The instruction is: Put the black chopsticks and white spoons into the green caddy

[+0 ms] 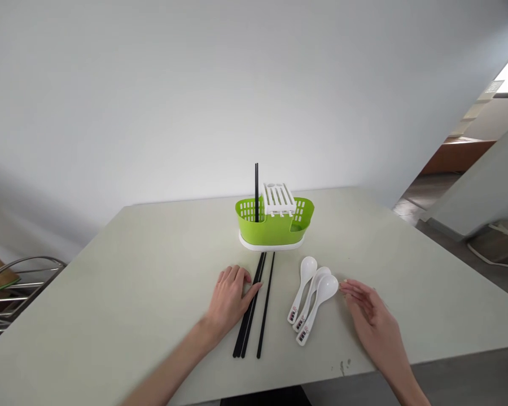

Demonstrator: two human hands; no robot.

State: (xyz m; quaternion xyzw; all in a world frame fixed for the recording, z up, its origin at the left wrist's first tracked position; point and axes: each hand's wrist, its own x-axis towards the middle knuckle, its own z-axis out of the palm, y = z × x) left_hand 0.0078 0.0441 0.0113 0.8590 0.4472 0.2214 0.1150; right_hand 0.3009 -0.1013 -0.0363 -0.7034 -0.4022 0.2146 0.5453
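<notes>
Several black chopsticks [249,321] lie lengthwise on the table, bunched together, and a single chopstick [265,307] lies apart to their right. My left hand [231,296] rests beside the bunch with its fingers bent and its thumb stretched out over the chopsticks; thumb and fingers are apart. Three white spoons [327,288] lie close together, bowls pointing away from me, with printing on their handles. Just right of their bowls is my right hand [372,316], fingers loosely curved, holding nothing. Behind stands a green cutlery basket [271,232] with black chopsticks [256,192] upright in its left part.
A white slotted rack [279,198] with small hooks sits across the basket's middle, above a white base tray [271,247]. The pale table [169,270] meets a white wall [220,101] at the back. A metal-framed chair [21,287] stands beyond the left edge.
</notes>
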